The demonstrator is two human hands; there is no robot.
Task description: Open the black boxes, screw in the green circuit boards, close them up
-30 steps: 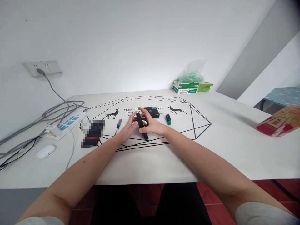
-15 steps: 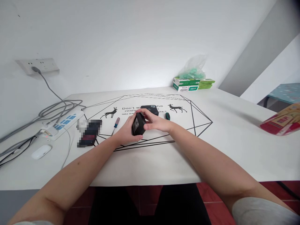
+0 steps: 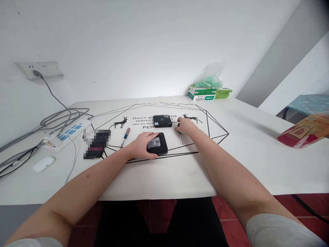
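My left hand (image 3: 142,145) grips the left side of a flat black set-top-type box (image 3: 161,148), which lies on the table mat with its white-labelled face up. Fingers are on its far edge and the thumb on its near edge. My right hand (image 3: 185,127) is closed round the green handle of a screwdriver (image 3: 182,138); its thin shaft points towards me and most of the handle is hidden. Behind the held box lies a second black box (image 3: 162,121) with small stickers. A screwdriver with a red and blue handle (image 3: 126,133) rests left of my left hand.
At the left are a white power strip (image 3: 69,134) with grey cables, a white mouse-like object (image 3: 43,164) and a blurred-out dark item (image 3: 97,144). Green boxes (image 3: 202,92) under a plastic bag stand at the back right. A red and yellow package (image 3: 300,133) is far right.
The black box has been turned from on edge to flat, label up, on the mat. My right hand has left it and moved right onto the green screwdriver.
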